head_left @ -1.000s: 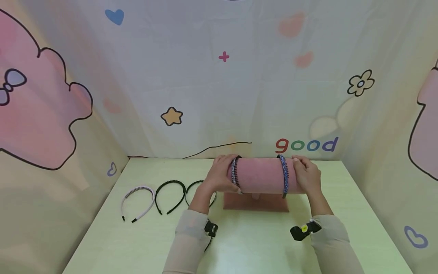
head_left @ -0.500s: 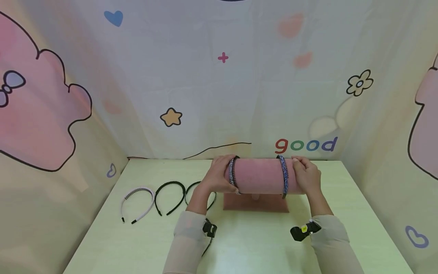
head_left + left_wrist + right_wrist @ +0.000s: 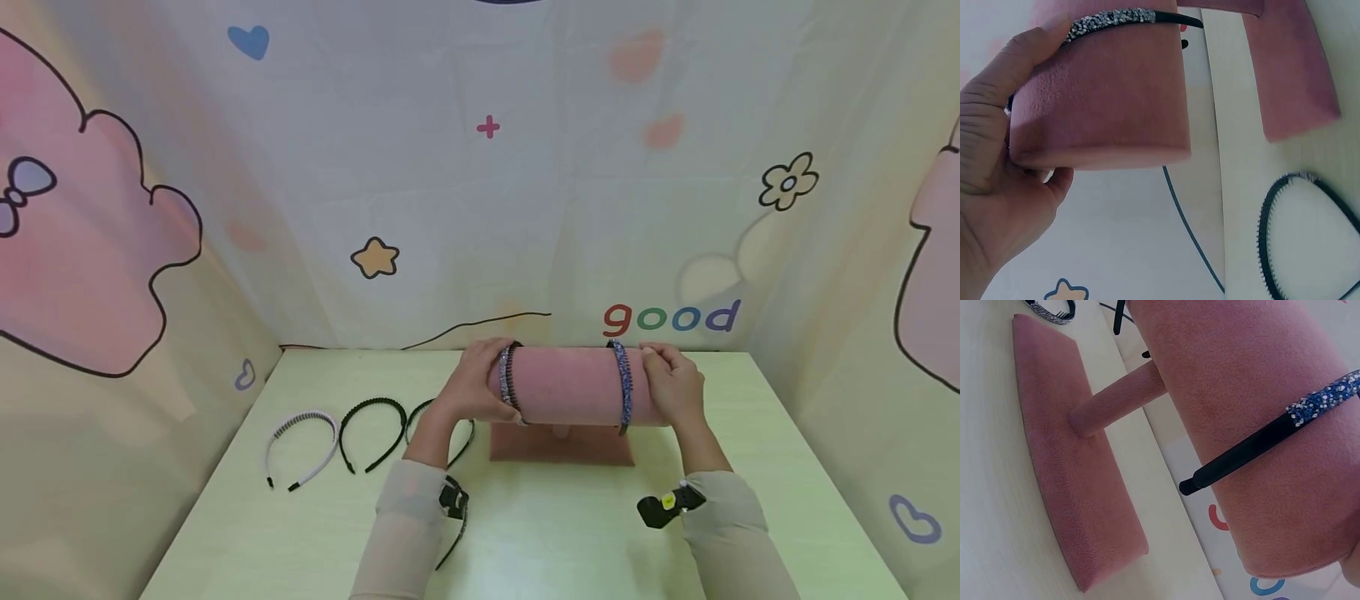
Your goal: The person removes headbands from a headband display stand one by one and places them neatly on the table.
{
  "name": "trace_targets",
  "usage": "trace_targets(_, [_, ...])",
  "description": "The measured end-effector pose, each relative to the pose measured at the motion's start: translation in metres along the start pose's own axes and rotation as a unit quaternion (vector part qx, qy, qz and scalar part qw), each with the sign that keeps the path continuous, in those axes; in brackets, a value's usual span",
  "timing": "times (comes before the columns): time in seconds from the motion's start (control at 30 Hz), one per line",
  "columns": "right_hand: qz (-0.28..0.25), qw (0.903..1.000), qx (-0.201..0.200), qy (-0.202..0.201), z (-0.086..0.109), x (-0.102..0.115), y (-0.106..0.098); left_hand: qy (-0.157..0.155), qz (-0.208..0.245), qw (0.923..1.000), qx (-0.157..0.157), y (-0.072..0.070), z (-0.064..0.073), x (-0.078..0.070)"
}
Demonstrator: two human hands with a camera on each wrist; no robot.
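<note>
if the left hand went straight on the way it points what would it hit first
The pink velvety roll, most likely: the left hand grips the silver-glittered headband near that roll's end, so the roll lies right ahead. Any gap between palm and roll is hard to judge.

The left wrist view crops a dark headband (image 3: pixel 1264 232), the right one most of the right hand (image 3: pixel 677 387).

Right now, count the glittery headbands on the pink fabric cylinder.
2: a glittery silver headband partly under the left hand, and a glittery blue headband near the right hand. The left hand may hide more.
</note>
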State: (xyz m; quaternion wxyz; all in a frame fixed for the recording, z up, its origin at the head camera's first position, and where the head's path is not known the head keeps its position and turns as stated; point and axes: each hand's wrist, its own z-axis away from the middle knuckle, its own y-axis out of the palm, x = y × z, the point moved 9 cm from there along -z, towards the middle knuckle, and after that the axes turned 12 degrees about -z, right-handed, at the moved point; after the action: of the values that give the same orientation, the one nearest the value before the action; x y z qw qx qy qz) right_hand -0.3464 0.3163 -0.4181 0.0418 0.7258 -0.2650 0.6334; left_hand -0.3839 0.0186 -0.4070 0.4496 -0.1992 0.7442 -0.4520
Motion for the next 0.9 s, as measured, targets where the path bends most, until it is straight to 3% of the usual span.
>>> trace_targets(0.33, [-0.007, 1.0000, -0.003, 0.005, 0.001, -0.004, 0.000, 0.005, 0.036, 0.9993, 0.013, -0.001, 0.000, 0.009])
trace_targets(0.5, [-0.008, 1.0000, -0.005, -0.001, 0.001, -0.003, 0.000, 0.011, 0.055, 0.9984, 0.004, -0.001, 0.000, 0.012])
trace_targets(0.77, [-0.006, 0.9999, -0.008, -0.007, 0.000, -0.004, 0.001, 0.012, 0.126, 0.9920, 0.004, 0.005, 0.001, 0.022])
trace_targets(0.9, [-0.007, 0.9999, -0.010, -0.009, 0.000, -0.005, 0.000, -0.004, 0.172, 0.9849, 0.015, 0.009, 0.003, 0.029])
